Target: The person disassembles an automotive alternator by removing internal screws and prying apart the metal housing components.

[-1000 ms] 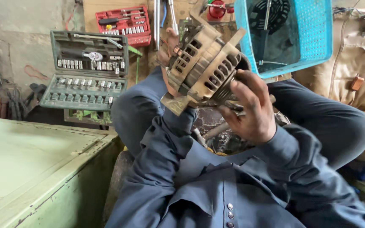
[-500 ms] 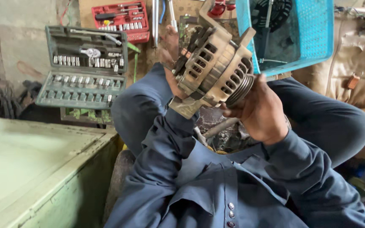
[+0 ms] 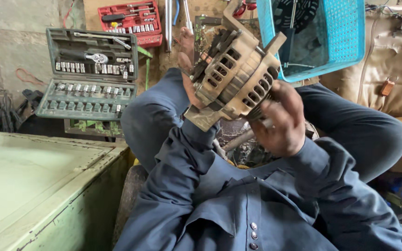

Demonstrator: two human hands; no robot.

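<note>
I hold a dirty metal alternator [image 3: 236,76] up in front of me, above my knees. My left hand [image 3: 188,62] grips its far left side, with the fingers mostly hidden behind the housing. My right hand [image 3: 280,118] wraps around the pulley end at the lower right, fingers curled over it. The slotted housing faces the camera and is tilted. My dark blue sleeves and trouser legs fill the lower half of the head view.
An open grey socket set case [image 3: 89,74] lies on the floor at left, with a red tool case [image 3: 131,21] behind it. A blue plastic basket [image 3: 322,37] stands at upper right. A pale green metal box [image 3: 38,181] sits at lower left. Tan cushions [image 3: 391,69] are at right.
My right hand has slid lower around the pulley end, and the alternator has tilted and shifted slightly. The left hand keeps its grip.
</note>
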